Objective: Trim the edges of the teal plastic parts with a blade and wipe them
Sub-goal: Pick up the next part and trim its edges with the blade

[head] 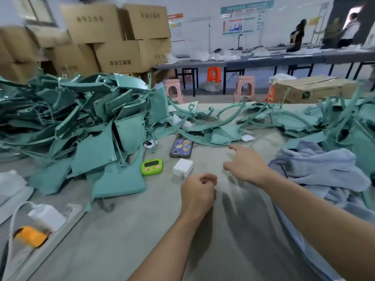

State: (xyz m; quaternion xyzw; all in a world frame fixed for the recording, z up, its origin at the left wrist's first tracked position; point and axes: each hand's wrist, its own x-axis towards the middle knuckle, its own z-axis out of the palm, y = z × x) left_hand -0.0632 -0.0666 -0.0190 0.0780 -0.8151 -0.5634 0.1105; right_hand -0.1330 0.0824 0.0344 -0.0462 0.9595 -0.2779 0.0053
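Note:
A big heap of teal plastic parts (85, 126) covers the left half of the grey table (142, 230). More teal parts and thin curved teal strips (223, 118) lie along the far side and at the right. My left hand (197, 192) hovers over the table's middle with its fingers curled into a fist, and I see nothing in it. My right hand (246, 166) reaches forward over the table, index finger stretched out, holding nothing. A light blue cloth (322, 169) is bunched up just right of my right hand. No blade is in sight.
Ahead of my hands lie a green timer (152, 166), a white charger block (183, 166), a phone (181, 146) and a white earbud case (247, 137). A white adapter (47, 217) and an orange object (32, 236) sit near left. Cardboard boxes (113, 35), stools and workbenches stand behind.

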